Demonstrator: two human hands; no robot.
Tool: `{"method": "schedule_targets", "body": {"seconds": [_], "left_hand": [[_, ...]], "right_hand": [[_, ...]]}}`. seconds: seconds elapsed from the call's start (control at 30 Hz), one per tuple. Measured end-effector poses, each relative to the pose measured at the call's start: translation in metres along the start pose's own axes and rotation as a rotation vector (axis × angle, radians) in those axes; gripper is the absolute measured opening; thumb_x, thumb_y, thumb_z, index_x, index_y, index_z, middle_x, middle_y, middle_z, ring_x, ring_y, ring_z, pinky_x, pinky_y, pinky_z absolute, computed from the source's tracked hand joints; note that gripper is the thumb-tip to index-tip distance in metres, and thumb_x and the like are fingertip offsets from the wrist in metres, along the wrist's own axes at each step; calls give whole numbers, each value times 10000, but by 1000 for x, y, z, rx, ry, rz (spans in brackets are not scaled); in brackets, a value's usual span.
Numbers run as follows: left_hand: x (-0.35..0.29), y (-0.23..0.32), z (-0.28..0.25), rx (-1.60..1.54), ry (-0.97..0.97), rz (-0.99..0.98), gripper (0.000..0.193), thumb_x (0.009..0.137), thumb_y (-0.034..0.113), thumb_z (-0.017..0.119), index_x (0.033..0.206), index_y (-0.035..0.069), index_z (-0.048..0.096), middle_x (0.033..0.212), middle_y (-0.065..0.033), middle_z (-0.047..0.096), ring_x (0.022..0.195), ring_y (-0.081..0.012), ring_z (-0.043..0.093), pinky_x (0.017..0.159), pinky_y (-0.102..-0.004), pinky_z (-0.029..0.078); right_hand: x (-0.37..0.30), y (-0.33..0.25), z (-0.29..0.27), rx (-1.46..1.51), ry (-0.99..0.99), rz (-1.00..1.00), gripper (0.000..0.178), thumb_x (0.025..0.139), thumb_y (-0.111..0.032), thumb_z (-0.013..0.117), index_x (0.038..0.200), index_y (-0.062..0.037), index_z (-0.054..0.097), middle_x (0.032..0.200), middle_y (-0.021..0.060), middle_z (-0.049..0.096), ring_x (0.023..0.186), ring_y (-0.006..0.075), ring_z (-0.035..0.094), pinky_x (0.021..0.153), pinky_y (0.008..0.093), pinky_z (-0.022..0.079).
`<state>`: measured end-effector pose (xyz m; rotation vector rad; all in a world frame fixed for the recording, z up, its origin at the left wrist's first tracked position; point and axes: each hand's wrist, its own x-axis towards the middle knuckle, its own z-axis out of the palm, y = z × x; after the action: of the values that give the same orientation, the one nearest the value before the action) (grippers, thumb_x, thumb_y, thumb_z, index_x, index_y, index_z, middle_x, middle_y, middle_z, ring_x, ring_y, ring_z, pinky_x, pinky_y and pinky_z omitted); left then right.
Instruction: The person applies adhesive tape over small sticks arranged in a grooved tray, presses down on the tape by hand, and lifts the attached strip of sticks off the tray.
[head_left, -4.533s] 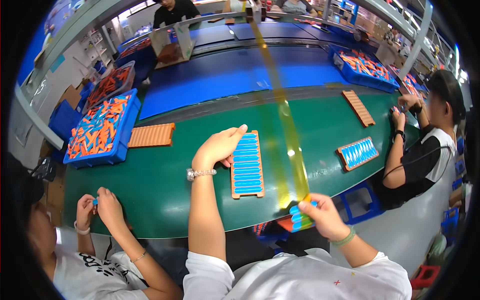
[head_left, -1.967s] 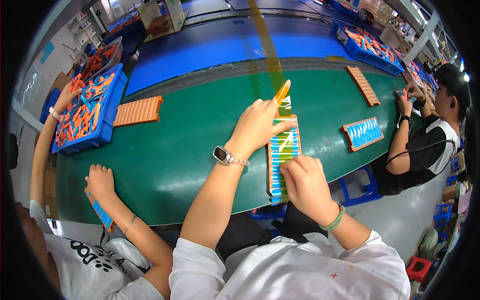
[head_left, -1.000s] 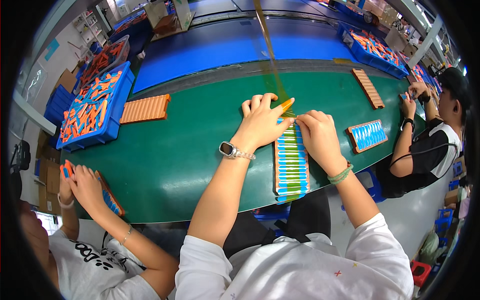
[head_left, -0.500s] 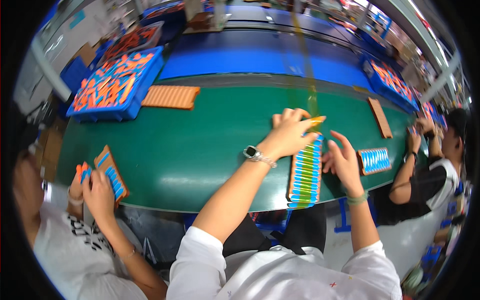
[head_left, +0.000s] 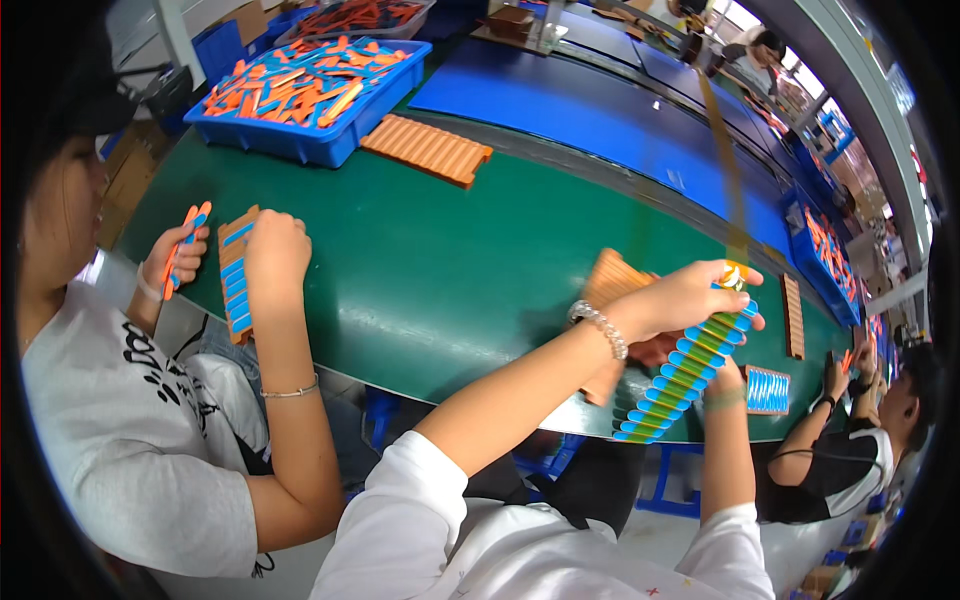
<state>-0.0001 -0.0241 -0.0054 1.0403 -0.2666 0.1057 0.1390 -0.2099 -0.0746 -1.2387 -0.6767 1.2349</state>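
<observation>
My left hand [head_left: 675,302] pinches the far end of a row of blue flat sticks [head_left: 680,375] joined by a yellow-green tape band. The row hangs tilted in the air above the table's near edge. From its far end a strip of clear yellow tape [head_left: 735,200] runs up and away. Behind the row, my right hand [head_left: 657,348] is partly hidden; its visible fingers are closed against an orange-brown grooved tray [head_left: 612,278]. This tray is tilted to the left of the sticks, its grooves bare where they show.
On the green table [head_left: 430,270], a blue bin [head_left: 330,148] of orange and blue sticks stands beside a grooved tray [head_left: 428,148]. A co-worker at left sets sticks in a tray [head_left: 236,275]. At right lie a filled tray [head_left: 767,390], another tray [head_left: 793,315] and a stick bin [head_left: 828,260].
The taped row has come off its tray and tilted up in my left hand. My right hand has moved left behind it, and the tray has shifted left. The view has turned left.
</observation>
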Motion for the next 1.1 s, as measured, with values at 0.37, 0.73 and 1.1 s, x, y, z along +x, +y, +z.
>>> {"method": "schedule_targets", "body": {"seconds": [0.37,0.73,1.1], "left_hand": [[2,10,2,-13,19,-20,477,1007,205,564,1438,45,441,1177,-187,662,1062,-234,650,902,-373,553],[6,-12,-2,318,173,-127,424,985,195,602,1371,27,552,1062,4,610,940,-66,585,836,-254,505],[7,-25,-1,278,216,-263,484,939,128,635,1390,-10,522,965,12,600,869,-77,613,788,-247,524]], "right_hand": [[51,3,86,180,-204,-82,458,971,-235,625,1359,-22,509,1224,126,646,1093,207,647,917,358,547],[-132,10,19,-197,834,-322,214,946,-16,554,1145,22,622,971,84,698,868,128,661,701,264,539],[-182,-28,-90,-1318,950,45,948,708,-19,698,1517,36,206,1265,300,533,1179,438,538,1006,426,450]]}}
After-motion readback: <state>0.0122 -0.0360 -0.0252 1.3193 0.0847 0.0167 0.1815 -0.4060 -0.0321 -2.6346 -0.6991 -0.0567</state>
